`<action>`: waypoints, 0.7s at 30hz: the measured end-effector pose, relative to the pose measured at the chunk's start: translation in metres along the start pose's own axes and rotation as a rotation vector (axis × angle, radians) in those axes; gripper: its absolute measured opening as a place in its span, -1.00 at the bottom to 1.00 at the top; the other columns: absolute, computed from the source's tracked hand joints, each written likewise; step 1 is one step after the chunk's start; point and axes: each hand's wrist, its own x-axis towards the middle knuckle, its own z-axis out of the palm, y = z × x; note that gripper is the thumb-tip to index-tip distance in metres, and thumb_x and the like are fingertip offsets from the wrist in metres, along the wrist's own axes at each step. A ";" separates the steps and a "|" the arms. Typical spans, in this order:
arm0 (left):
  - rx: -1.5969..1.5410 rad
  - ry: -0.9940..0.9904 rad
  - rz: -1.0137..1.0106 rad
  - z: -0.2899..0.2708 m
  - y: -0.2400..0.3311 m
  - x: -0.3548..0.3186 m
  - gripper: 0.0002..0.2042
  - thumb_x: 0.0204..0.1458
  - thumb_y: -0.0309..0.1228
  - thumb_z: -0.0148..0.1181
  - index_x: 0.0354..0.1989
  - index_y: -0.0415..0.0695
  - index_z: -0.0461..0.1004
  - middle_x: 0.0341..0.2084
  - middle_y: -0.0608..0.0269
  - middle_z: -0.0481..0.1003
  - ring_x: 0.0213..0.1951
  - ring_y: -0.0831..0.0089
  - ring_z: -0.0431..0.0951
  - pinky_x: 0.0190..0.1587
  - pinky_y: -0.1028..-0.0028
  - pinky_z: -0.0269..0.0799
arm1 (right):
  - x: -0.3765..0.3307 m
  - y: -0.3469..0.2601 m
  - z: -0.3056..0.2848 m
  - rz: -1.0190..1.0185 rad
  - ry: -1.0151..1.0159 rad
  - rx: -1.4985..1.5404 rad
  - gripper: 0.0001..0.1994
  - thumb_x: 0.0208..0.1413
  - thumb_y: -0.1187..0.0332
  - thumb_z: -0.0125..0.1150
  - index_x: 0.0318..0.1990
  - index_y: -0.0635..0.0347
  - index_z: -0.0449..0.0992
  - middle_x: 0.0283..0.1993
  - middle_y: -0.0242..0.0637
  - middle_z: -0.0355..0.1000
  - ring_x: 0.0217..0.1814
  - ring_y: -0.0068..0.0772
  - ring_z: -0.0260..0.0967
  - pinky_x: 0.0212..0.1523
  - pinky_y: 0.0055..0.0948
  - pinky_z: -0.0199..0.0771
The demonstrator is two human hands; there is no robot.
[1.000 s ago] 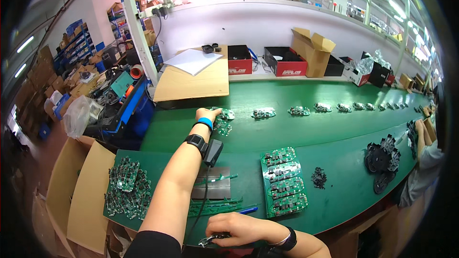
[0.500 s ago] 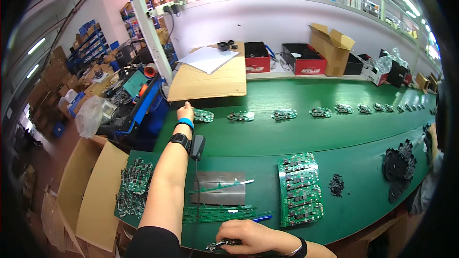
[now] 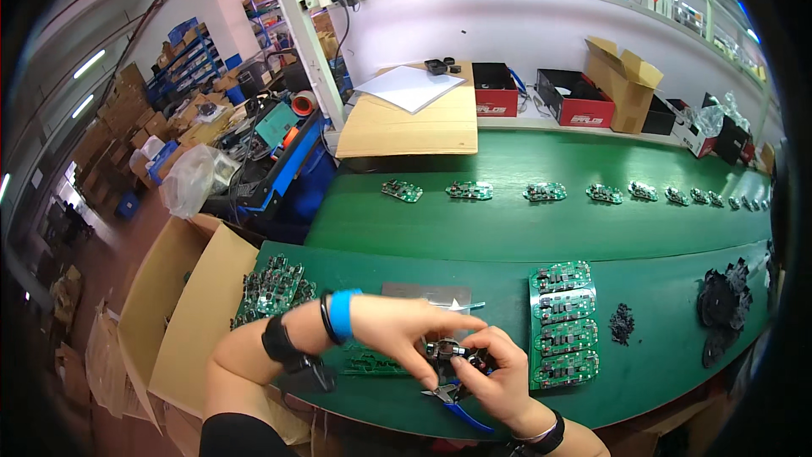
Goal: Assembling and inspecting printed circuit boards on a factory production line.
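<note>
A small circuit piece [image 3: 444,349] with dark and silvery parts sits between the 2 hands, over the table's near edge. The right hand [image 3: 503,378] pinches it between thumb and fingertips; the left hand [image 3: 396,327] has thumb and forefinger parted around it, other fingers hidden, so I cannot tell its grip. About 0.5 s ago the left hand was at the far boards' left end; now it is back and the end board [image 3: 402,191] lies free, so work seems to have turned to the piece.

From the piece, cutters [image 3: 467,415] with smooth, curved blue handles show at 5 o'clock. At 2 o'clock lies a glossy rectangular panel of 4 boards [image 3: 562,312]; at 3, a pile of gritty black bits [image 3: 622,324], then jagged, matt black plastic parts [image 3: 721,300]. A spiky heap of green boards [image 3: 275,286] rises at 10.
</note>
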 end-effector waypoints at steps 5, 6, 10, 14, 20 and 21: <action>-0.143 0.394 -0.245 -0.056 -0.028 -0.019 -0.59 -0.03 -0.53 0.25 0.04 -0.16 0.35 -0.18 0.20 0.46 -0.24 0.59 0.51 -0.27 0.53 0.48 | -0.001 0.006 0.014 0.087 0.228 0.243 -0.85 -0.10 0.48 0.31 -0.34 0.26 0.49 -0.43 -0.33 0.36 -0.48 -0.55 0.26 -0.47 -0.58 0.27; -0.151 0.627 -0.200 -0.080 -0.055 -0.033 -0.62 -0.03 -0.57 0.23 0.00 -0.15 0.35 -0.22 0.18 0.46 -0.23 0.54 0.52 -0.24 0.46 0.52 | -0.001 0.005 0.011 0.086 0.219 0.246 -0.85 -0.10 0.48 0.31 -0.34 0.26 0.49 -0.43 -0.33 0.36 -0.48 -0.55 0.26 -0.47 -0.58 0.27; -0.456 1.438 -0.333 -0.153 -0.143 -0.073 -0.65 0.00 -0.62 0.17 -0.01 -0.18 0.31 -0.22 0.19 0.44 -0.17 0.33 0.51 -0.16 0.30 0.56 | -0.001 0.007 0.008 -0.105 -0.087 -0.056 -0.90 -0.11 0.51 0.31 -0.39 0.22 0.52 -0.45 -0.31 0.40 -0.51 -0.51 0.30 -0.50 -0.56 0.28; -0.503 1.714 -0.495 -0.179 -0.204 -0.072 -0.55 -0.03 -0.67 0.17 0.08 -0.25 0.26 -0.19 0.03 0.43 -0.25 0.23 0.53 -0.19 0.20 0.59 | -0.003 0.010 0.008 -0.092 -0.182 -0.062 -0.91 -0.10 0.50 0.30 -0.40 0.21 0.53 -0.47 -0.32 0.38 -0.51 -0.50 0.30 -0.50 -0.54 0.31; 0.234 1.664 -1.192 -0.191 -0.241 -0.065 -0.47 -0.01 -0.15 0.23 0.07 -0.24 0.34 -0.12 -0.03 0.42 0.00 -0.03 0.40 0.05 0.09 0.38 | -0.001 0.008 0.005 -0.070 -0.167 -0.073 -0.91 -0.14 0.54 0.31 -0.42 0.24 0.54 -0.47 -0.30 0.42 -0.47 -0.49 0.33 -0.49 -0.56 0.29; 0.391 1.701 -1.166 -0.186 -0.241 -0.052 -0.44 -0.04 -0.06 0.21 0.06 -0.20 0.37 -0.11 -0.03 0.42 0.02 -0.04 0.36 0.10 0.12 0.29 | -0.001 0.009 0.003 -0.055 -0.173 -0.078 -0.91 -0.13 0.53 0.31 -0.42 0.23 0.54 -0.46 -0.30 0.43 -0.47 -0.49 0.33 -0.49 -0.56 0.30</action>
